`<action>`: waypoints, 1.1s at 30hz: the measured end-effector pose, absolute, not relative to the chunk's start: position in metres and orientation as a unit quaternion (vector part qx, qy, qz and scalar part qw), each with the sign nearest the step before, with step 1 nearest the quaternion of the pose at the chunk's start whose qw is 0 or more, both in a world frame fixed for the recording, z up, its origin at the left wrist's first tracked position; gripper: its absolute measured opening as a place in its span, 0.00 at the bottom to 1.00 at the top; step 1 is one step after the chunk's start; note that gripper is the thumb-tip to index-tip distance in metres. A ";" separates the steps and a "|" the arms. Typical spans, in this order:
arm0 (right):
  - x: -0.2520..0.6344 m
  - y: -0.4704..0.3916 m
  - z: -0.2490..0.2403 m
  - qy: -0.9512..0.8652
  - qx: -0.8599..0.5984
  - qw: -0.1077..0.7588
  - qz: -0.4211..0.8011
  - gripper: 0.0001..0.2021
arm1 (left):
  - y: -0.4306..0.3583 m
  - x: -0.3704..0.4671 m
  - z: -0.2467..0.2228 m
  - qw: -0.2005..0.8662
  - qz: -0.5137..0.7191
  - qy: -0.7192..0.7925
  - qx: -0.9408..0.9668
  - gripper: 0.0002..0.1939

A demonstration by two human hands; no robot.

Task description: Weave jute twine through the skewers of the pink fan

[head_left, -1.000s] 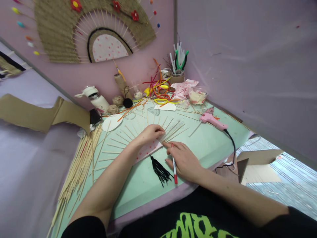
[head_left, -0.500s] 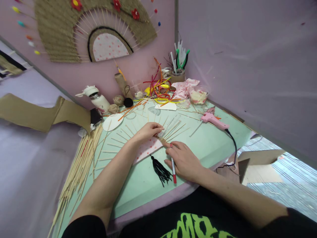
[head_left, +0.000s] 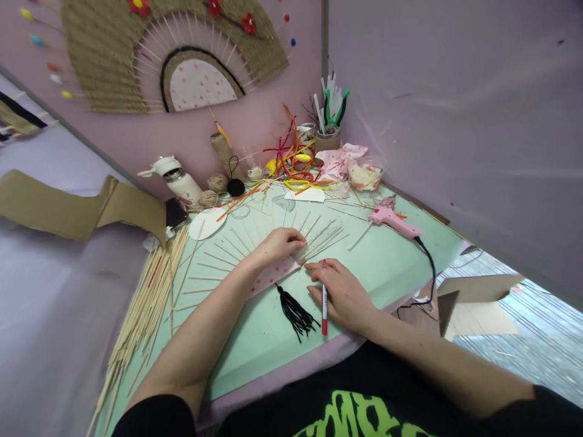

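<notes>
A fan of thin wooden sticks [head_left: 217,265] spreads over the table around a half-round base covered in pink-dotted white fabric [head_left: 268,278]. My left hand [head_left: 283,244] reaches over the base, its fingers closed on the near end of a clear ruler [head_left: 324,235]. That ruler lies across the right-hand sticks. To the right of the base, my right hand [head_left: 342,294] holds a white and red pen [head_left: 324,309] between its fingers, with the red end pointing toward me. A black tassel [head_left: 296,312] hangs from the base's lower edge, flat on the table.
A pink glue gun [head_left: 394,222] with a black cord lies at the right. Loose sticks [head_left: 143,303] are piled on the left. Along the back stand a bottle [head_left: 180,182], twine balls [head_left: 209,199], coloured pipe cleaners [head_left: 298,167] and a jar [head_left: 328,141]. A finished fan [head_left: 182,54] hangs above.
The clear ruler has shifted right and swung lower across the sticks, with my left hand moving slightly right. My right hand has drawn a little right, and its pen stands more in line with my view.
</notes>
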State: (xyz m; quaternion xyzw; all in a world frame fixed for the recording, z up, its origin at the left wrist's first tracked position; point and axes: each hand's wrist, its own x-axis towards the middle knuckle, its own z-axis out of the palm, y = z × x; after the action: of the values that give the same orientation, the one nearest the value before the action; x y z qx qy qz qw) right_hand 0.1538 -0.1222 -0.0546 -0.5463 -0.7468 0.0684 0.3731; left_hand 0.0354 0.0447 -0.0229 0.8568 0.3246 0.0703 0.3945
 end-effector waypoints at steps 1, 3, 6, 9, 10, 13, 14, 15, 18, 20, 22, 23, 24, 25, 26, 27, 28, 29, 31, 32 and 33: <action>0.154 -0.122 -0.055 -0.748 -0.547 0.370 0.067 0.03 | 0.044 0.035 -0.023 0.389 0.071 0.325 0.859 0.12; 0.154 -0.122 -0.056 -0.749 -0.550 0.364 0.064 0.03 | 0.043 0.035 -0.022 0.378 0.069 0.325 0.864 0.12; 0.154 -0.122 -0.056 -0.749 -0.555 0.356 0.064 0.03 | 0.041 0.036 -0.018 0.366 0.060 0.330 0.868 0.11; 0.154 -0.122 -0.056 -0.749 -0.556 0.355 0.064 0.03 | 0.040 0.037 -0.016 0.345 0.051 0.335 0.876 0.12; 0.154 -0.122 -0.056 -0.750 -0.555 0.355 0.062 0.03 | 0.039 0.037 -0.015 0.336 0.049 0.334 0.879 0.12; 0.154 -0.122 -0.057 -0.754 -0.551 0.354 0.059 0.03 | 0.039 0.037 -0.015 0.315 0.043 0.328 0.890 0.12; 0.154 -0.122 -0.058 -0.754 -0.551 0.352 0.058 0.03 | 0.039 0.037 -0.015 0.309 0.042 0.326 0.892 0.12; 0.154 -0.122 -0.058 -0.755 -0.551 0.350 0.057 0.03 | 0.039 0.037 -0.014 0.304 0.040 0.325 0.895 0.12; 0.154 -0.121 -0.059 -0.759 -0.552 0.342 0.054 0.03 | 0.041 0.039 -0.014 0.297 0.034 0.320 0.899 0.11; 0.154 -0.121 -0.060 -0.761 -0.550 0.341 0.052 0.03 | 0.042 0.040 -0.014 0.298 0.030 0.316 0.900 0.11; 0.154 -0.121 -0.060 -0.761 -0.547 0.344 0.052 0.03 | 0.045 0.041 -0.015 0.303 0.029 0.306 0.902 0.11; 0.154 -0.121 -0.060 -0.761 -0.548 0.344 0.052 0.03 | 0.046 0.041 -0.016 0.309 0.029 0.301 0.902 0.11; 0.154 -0.121 -0.060 -0.760 -0.549 0.344 0.052 0.03 | 0.046 0.041 -0.016 0.317 0.030 0.296 0.900 0.11; 0.154 -0.121 -0.060 -0.760 -0.550 0.344 0.052 0.03 | 0.047 0.041 -0.017 0.328 0.031 0.294 0.897 0.11; 0.154 -0.121 -0.060 -0.759 -0.551 0.343 0.052 0.03 | 0.047 0.040 -0.017 0.339 0.032 0.293 0.893 0.11; 0.154 -0.121 -0.059 -0.758 -0.552 0.343 0.052 0.03 | 0.048 0.040 -0.017 0.350 0.032 0.295 0.888 0.12; 0.154 -0.121 -0.059 -0.758 -0.552 0.343 0.052 0.03 | 0.048 0.039 -0.017 0.359 0.031 0.299 0.884 0.13; 0.154 -0.121 -0.059 -0.758 -0.552 0.344 0.052 0.03 | 0.048 0.039 -0.017 0.364 0.031 0.301 0.881 0.13; 0.154 -0.121 -0.058 -0.759 -0.552 0.342 0.052 0.03 | 0.047 0.038 -0.017 0.365 0.030 0.302 0.880 0.15; 0.154 -0.121 -0.058 -0.760 -0.551 0.339 0.053 0.03 | 0.047 0.038 -0.016 0.365 0.030 0.300 0.881 0.15; 0.154 -0.121 -0.058 -0.762 -0.551 0.337 0.053 0.03 | 0.047 0.038 -0.016 0.365 0.029 0.297 0.882 0.15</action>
State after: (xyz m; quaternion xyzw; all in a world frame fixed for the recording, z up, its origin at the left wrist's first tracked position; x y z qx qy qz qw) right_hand 0.1541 -0.1214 -0.0575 -0.5506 -0.7618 0.0527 0.3373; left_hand 0.0384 0.0469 -0.0158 0.8819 0.2973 0.0294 0.3648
